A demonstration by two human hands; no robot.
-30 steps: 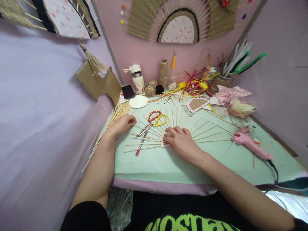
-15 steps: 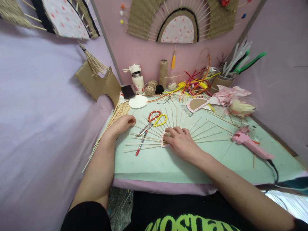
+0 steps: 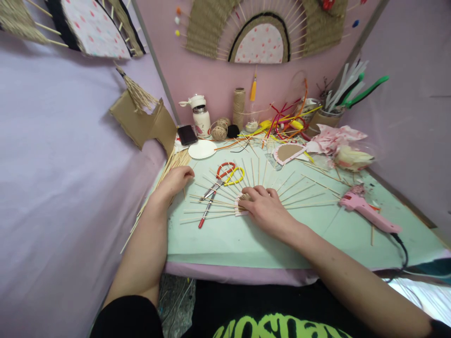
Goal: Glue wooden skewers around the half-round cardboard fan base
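Observation:
A fan of thin wooden sticks (image 3: 259, 171) spreads out from a small cardboard half-circle (image 3: 243, 199) with a pink-and-white patterned edge. My right hand (image 3: 266, 209) grips this piece from above, fingers and thumb bent down onto it and covering most of it. Left of the fan, my left hand (image 3: 176, 180) has its fingers curled together beside a bundle of loose sticks (image 3: 176, 162); what is in them, if anything, is hidden. Scissors (image 3: 221, 180) with red and yellow handles lie under the left sticks, next to a red-and-silver pen (image 3: 207, 210).
A pink glue gun (image 3: 368, 213) lies at the right, its black cord running off the edge. Along the back stand a white bottle (image 3: 201, 119), twine balls (image 3: 220, 129) and a twine spool (image 3: 239, 108). A patterned half-circle (image 3: 289, 152) and crumpled cloth (image 3: 334, 138) lie back right.
My left hand has drawn slightly left, away from the stick tips of the fan. My right hand stays on the half-circle.

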